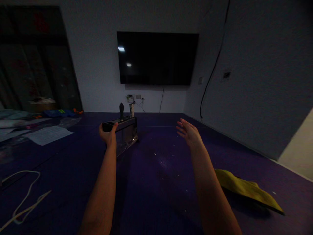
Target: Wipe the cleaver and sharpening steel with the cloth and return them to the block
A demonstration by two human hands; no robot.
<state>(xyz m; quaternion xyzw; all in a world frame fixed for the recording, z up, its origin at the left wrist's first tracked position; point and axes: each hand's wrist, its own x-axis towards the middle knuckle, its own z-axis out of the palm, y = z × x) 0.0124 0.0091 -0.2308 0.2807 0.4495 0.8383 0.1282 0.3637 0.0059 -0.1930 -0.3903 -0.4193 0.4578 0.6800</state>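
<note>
Left hand (109, 133): grip closed over the near top end of a box-like appliance (126, 134), presumably to steady it. Right hand (189, 131): grip loosely open, holding nothing. The appliance appears to stand on the purple floor (156, 186), a dark handle (121, 111) upright at its top.

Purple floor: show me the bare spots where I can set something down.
Barest: the purple floor between the pale cord and left forearm. Between the boxy object and right hand there is room, but white specks dot it. Crowded: the far left, strewn with papers and plastic.
</note>
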